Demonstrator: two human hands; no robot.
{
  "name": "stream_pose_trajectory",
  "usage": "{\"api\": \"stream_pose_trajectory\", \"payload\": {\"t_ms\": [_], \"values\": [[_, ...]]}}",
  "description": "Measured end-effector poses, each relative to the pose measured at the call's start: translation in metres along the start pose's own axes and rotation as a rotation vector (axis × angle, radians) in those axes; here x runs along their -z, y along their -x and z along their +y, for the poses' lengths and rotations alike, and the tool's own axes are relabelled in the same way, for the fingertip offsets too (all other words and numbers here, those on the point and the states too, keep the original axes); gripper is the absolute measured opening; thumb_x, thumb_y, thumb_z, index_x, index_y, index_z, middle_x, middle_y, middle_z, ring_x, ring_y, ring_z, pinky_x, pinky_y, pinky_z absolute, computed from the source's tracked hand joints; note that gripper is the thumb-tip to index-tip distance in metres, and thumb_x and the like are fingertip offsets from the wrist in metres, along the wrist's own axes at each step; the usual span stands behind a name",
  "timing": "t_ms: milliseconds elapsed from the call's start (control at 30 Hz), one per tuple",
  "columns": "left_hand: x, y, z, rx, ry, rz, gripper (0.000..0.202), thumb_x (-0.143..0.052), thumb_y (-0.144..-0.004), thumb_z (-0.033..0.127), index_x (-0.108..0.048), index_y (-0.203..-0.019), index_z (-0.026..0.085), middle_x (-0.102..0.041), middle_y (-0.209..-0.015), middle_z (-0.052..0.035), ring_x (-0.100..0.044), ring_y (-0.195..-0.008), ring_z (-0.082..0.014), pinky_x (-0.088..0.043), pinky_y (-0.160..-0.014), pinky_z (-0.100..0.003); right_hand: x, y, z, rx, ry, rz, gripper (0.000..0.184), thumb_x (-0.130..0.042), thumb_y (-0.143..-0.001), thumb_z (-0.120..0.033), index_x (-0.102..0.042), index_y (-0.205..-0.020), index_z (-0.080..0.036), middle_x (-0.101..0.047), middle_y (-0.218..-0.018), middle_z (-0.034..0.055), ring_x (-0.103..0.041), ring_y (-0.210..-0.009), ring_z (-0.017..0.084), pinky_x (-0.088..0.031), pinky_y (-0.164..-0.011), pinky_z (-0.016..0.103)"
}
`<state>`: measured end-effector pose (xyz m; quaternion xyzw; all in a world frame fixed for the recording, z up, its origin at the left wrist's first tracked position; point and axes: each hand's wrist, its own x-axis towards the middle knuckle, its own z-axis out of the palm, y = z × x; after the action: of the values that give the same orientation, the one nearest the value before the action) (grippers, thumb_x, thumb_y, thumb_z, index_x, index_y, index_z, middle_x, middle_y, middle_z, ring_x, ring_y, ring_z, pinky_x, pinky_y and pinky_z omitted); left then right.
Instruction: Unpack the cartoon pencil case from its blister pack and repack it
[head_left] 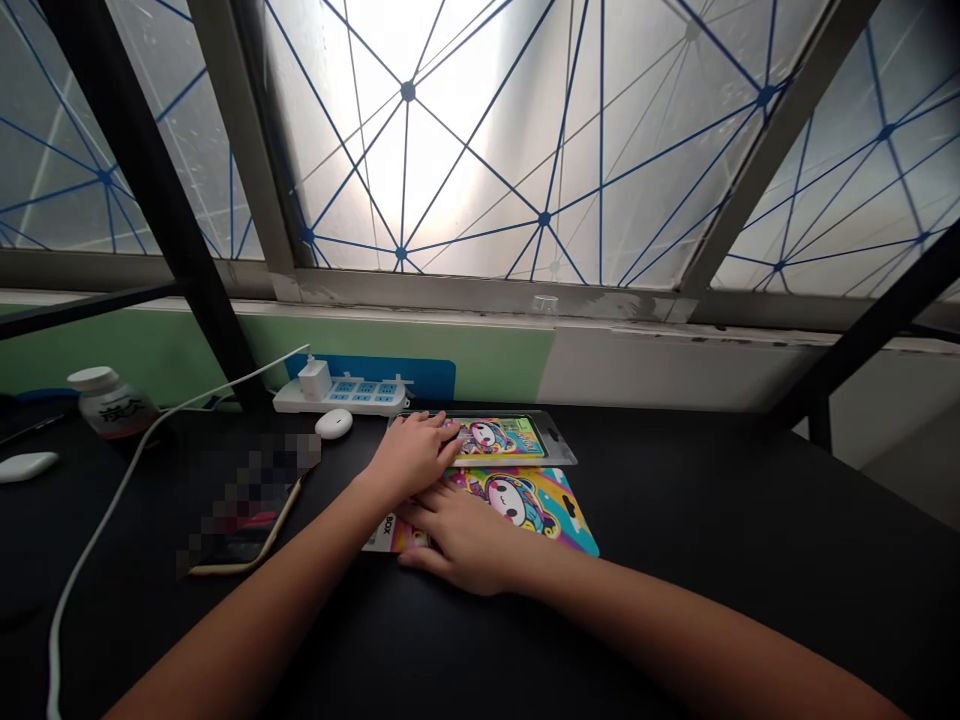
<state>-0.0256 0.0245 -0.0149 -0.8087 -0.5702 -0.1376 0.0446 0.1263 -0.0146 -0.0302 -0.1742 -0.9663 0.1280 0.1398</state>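
In the head view my left hand (415,452) lies flat, palm down, on the left part of a clear plastic blister pack (559,452). A colourful printed piece with a cartoon character (491,436) shows inside the pack. Just nearer to me, a bright backing card (566,515) with a similar cartoon face and a dark hanging hole lies on the table. My right hand (476,540) rests on this card with its fingers stretched out to the left, the fingertips close to my left hand. Both hands cover the left parts of the two pieces.
On the black table (675,560), a partly blurred phone-like item (259,520) lies to the left. Behind it are a round white case (334,424) and a power strip (341,398) with a plugged-in charger. A white cable (112,510) and a jar (112,405) stand farther left.
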Motion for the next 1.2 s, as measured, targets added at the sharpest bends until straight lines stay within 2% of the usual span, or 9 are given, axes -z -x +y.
{"api": "stream_pose_trajectory", "payload": {"t_ms": [167,433,533,600,667,800,967,1100,1200], "values": [[-0.003,0.004,-0.004,0.005,0.008,0.02,0.043,-0.041,-0.102,0.045,-0.06,-0.138,0.03,-0.056,-0.146,-0.0052,-0.05,-0.134,-0.0307,-0.039,-0.108,-0.048,0.005,0.006,0.006,0.042,-0.059,-0.008,0.043,-0.052,-0.099,-0.036,-0.056,-0.138,-0.017,-0.059,-0.139,0.0127,-0.05,-0.131,0.024,-0.035,-0.114,0.038],[-0.002,0.009,-0.01,0.004,0.008,0.05,0.041,-0.043,-0.101,0.044,-0.062,-0.135,0.03,-0.059,-0.143,-0.0048,-0.052,-0.133,-0.0295,-0.039,-0.108,-0.047,0.01,0.009,0.014,0.111,0.045,-0.004,0.038,-0.052,-0.1,-0.041,-0.063,-0.129,-0.019,-0.064,-0.13,0.0104,-0.056,-0.122,0.023,-0.04,-0.108,0.036],[-0.003,0.01,-0.01,0.003,0.001,0.067,0.042,-0.042,-0.102,0.043,-0.061,-0.136,0.028,-0.058,-0.144,-0.006,-0.051,-0.133,-0.0298,-0.038,-0.108,-0.047,0.015,0.008,0.017,0.143,0.145,0.04,0.037,-0.048,-0.101,-0.043,-0.068,-0.116,-0.017,-0.07,-0.114,0.0102,-0.061,-0.108,0.022,-0.044,-0.1,0.036],[-0.004,0.011,-0.01,-0.002,0.0,0.07,0.041,-0.04,-0.102,0.042,-0.061,-0.135,0.028,-0.058,-0.144,-0.0063,-0.051,-0.133,-0.0293,-0.039,-0.107,-0.047,0.024,0.01,0.025,0.055,0.241,0.082,0.038,-0.041,-0.104,-0.04,-0.071,-0.101,-0.017,-0.071,-0.098,0.0095,-0.062,-0.096,0.022,-0.047,-0.093,0.035],[-0.004,0.011,-0.01,-0.005,0.0,0.067,0.041,-0.039,-0.102,0.042,-0.06,-0.135,0.029,-0.058,-0.145,-0.006,-0.05,-0.133,-0.0288,-0.039,-0.107,-0.047,0.037,0.013,0.039,-0.12,0.326,0.137,0.043,-0.035,-0.105,-0.035,-0.071,-0.091,-0.018,-0.069,-0.091,0.0106,-0.06,-0.091,0.023,-0.047,-0.089,0.037],[-0.005,0.011,-0.01,-0.006,-0.002,0.063,0.042,-0.036,-0.103,0.044,-0.057,-0.137,0.03,-0.056,-0.146,-0.0054,-0.049,-0.134,-0.0288,-0.037,-0.107,-0.048,0.065,0.024,0.083,-0.36,0.362,0.172,0.037,-0.042,-0.102,-0.039,-0.07,-0.107,-0.015,-0.065,-0.103,0.0149,-0.059,-0.097,0.028,-0.048,-0.087,0.042],[-0.004,0.01,-0.01,-0.008,-0.006,0.073,0.04,-0.036,-0.103,0.042,-0.059,-0.134,0.031,-0.057,-0.145,-0.0048,-0.049,-0.133,-0.0282,-0.037,-0.106,-0.048,0.083,0.027,0.128,-0.42,0.293,0.028,0.05,-0.064,-0.085,-0.061,-0.071,-0.114,-0.021,-0.065,-0.103,0.0112,-0.064,-0.096,0.027,-0.054,-0.08,0.036],[-0.005,0.01,-0.009,0.0,-0.006,0.075,0.04,-0.036,-0.103,0.042,-0.057,-0.134,0.031,-0.057,-0.145,-0.0038,-0.049,-0.133,-0.0274,-0.036,-0.107,-0.048,0.085,0.016,0.141,-0.412,0.272,-0.037,0.052,-0.071,-0.076,-0.066,-0.074,-0.106,-0.024,-0.066,-0.101,0.0103,-0.065,-0.097,0.028,-0.054,-0.079,0.037],[-0.005,0.011,-0.009,0.021,-0.003,0.079,0.044,-0.035,-0.103,0.045,-0.052,-0.14,0.028,-0.056,-0.146,-0.0051,-0.046,-0.135,-0.0301,-0.03,-0.111,-0.055,0.083,0.014,0.141,-0.423,0.295,0.002,0.051,-0.074,-0.073,-0.065,-0.073,-0.101,-0.023,-0.065,-0.102,0.0107,-0.063,-0.099,0.031,-0.053,-0.081,0.041]]}}
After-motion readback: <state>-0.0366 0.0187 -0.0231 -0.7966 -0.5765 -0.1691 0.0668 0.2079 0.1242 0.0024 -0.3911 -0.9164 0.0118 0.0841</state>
